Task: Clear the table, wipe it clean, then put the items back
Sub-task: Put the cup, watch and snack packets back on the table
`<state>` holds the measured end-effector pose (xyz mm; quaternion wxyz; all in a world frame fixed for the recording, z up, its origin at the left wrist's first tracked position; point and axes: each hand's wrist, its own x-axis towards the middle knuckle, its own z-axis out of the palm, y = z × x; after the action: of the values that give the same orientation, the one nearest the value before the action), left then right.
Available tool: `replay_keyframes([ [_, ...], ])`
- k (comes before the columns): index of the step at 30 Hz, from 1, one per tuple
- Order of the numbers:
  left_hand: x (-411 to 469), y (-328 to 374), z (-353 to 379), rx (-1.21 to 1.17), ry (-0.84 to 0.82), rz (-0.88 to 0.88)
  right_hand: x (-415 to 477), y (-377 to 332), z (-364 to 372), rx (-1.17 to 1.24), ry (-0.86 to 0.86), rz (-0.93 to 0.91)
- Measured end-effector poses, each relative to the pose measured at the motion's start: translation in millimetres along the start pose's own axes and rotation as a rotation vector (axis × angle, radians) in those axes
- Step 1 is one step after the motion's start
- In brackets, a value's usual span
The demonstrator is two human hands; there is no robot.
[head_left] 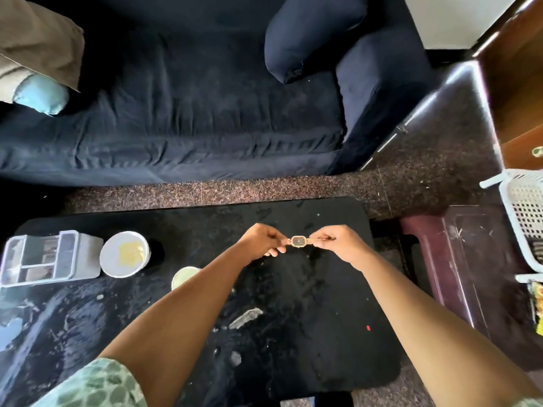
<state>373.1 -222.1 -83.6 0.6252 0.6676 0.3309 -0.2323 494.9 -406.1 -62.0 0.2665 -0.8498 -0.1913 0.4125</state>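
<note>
1. While stretched over the black table (323,289), the gold watch (298,240) is pinched at its strap ends between left hand (261,239) and right hand (338,243).
2. Its dark dial is too small to read.

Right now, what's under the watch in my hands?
Only the smeared black table shows under the watch. Both strap ends are covered by the left hand and right hand, which pinch them.
</note>
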Motion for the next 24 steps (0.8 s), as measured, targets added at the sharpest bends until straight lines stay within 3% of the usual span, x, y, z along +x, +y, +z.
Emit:
replay_keyframes([
  [8,57,-23,9,-0.11,0.231,-0.113,49,38,-3,-0.007,0.231,0.127],
  [14,62,-36,19,-0.195,0.316,-0.165,64,63,1,0.24,0.22,0.298],
  [24,55,-39,16,-0.226,0.422,-0.197,55,67,-1,0.388,0.363,0.408],
])
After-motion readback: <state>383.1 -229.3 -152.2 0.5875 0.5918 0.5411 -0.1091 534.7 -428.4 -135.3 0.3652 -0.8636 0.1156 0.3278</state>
